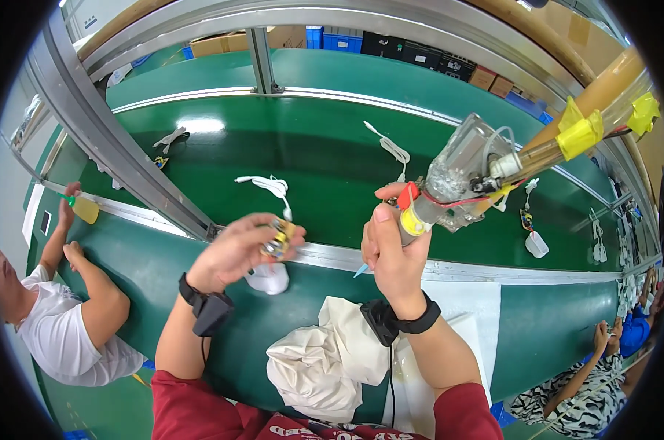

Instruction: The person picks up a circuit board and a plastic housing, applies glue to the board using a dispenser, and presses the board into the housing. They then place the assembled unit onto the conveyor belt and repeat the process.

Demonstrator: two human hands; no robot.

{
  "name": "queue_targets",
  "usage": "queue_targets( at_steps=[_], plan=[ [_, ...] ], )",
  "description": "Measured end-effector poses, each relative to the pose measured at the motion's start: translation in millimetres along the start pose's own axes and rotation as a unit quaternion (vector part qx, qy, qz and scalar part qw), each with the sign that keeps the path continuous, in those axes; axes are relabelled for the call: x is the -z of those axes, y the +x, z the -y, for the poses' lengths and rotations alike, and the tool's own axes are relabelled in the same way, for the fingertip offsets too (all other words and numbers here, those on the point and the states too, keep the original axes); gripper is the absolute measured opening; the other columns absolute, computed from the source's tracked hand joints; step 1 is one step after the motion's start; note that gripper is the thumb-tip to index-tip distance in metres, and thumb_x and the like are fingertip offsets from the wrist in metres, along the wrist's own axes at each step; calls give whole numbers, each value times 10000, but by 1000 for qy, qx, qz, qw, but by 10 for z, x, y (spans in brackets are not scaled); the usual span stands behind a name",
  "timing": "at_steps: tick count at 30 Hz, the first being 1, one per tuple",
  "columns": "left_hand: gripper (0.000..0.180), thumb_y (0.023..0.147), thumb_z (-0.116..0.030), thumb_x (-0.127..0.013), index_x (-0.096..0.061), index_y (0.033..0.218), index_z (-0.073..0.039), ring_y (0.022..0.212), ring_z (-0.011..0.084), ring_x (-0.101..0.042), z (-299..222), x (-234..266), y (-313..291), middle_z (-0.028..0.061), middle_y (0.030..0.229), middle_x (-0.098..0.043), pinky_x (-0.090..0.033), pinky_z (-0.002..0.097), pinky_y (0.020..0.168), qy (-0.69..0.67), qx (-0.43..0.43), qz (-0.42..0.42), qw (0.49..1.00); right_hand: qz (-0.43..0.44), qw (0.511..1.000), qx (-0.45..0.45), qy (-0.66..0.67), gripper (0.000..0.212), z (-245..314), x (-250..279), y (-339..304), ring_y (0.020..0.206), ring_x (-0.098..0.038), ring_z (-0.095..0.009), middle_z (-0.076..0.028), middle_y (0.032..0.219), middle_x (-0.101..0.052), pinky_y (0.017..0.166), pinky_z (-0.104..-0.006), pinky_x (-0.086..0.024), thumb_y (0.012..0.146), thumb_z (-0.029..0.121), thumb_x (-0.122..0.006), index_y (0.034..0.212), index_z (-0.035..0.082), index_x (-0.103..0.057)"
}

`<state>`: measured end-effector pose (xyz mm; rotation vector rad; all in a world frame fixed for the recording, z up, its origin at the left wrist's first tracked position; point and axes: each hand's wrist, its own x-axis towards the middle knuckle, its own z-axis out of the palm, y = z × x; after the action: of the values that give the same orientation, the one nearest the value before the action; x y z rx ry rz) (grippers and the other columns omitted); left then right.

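Observation:
My left hand (236,253) pinches a small circuit board (277,240) with yellow parts; it is slightly blurred. From the board a white cable (269,185) runs onto the green surface beyond. Just below the hand, a white plastic housing (269,279) rests at the near side of the metal rail. Closed around a grey cylindrical handheld tool (414,224) with yellow tape and a red part is my right hand (394,253). A light-blue pointed tip (361,270) shows below its fingers. Clear plastic and a taped tube (581,121) adjoin the tool at upper right.
A cream cloth bundle (321,363) lies before me beside white sheets (475,315). Metal posts (119,132) and a rail (332,257) frame the green conveyor (317,132). More cabled boards (526,218) lie on it. Other people (75,315) work at left and right.

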<state>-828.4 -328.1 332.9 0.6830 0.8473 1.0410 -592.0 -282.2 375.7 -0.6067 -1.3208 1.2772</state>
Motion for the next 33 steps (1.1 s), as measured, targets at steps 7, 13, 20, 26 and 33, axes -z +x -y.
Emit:
queue_targets(
  at_steps=[7, 13, 20, 26, 33],
  plan=[
    [335, 951, -118, -522, -467, 1243, 36, 997, 146, -592, 313, -294, 175, 125, 1188, -598, -492, 259, 800, 107, 49, 117, 986, 1, 1000, -18, 23, 198, 131, -52, 6, 384, -323, -62, 7, 550, -368, 356, -228, -267, 986, 190, -446, 1109, 35, -442],
    [340, 951, -76, -521, -449, 1273, 11, 1040, 121, -572, 345, -385, 271, 90, 1182, -586, -465, 264, 883, 252, 92, 177, 947, 6, 999, -18, 36, 220, 141, -40, -16, 383, -325, -66, 5, 561, -368, 355, -228, -268, 995, 222, -445, 1115, 38, -443],
    [350, 931, -32, -550, -451, 1266, -14, 1010, 100, -557, 457, -462, 200, 57, 1162, -551, -450, 245, 882, 191, 85, 209, 955, 1, 998, -20, 66, 208, 70, -65, -32, 386, -321, -65, 5, 569, -374, 360, -224, -268, 993, 224, -451, 1097, 44, -433],
    [367, 920, 10, -554, -432, 1266, -8, 1032, 103, -549, 578, -454, 249, 57, 1181, -529, -449, 250, 891, 138, 62, 223, 963, 3, 998, -25, 51, 224, -48, -69, -74, 389, -318, -62, 5, 564, -374, 360, -220, -265, 976, 245, -475, 1056, 43, -420],
    [374, 912, 31, -552, -432, 1265, -5, 1046, 115, -544, 649, -401, 286, 57, 1165, -524, -457, 254, 887, 122, 45, 241, 962, 13, 999, -29, 43, 238, -58, -57, -109, 389, -317, -60, 1, 544, -371, 359, -216, -265, 958, 258, -490, 1008, 46, -396]
  ],
)
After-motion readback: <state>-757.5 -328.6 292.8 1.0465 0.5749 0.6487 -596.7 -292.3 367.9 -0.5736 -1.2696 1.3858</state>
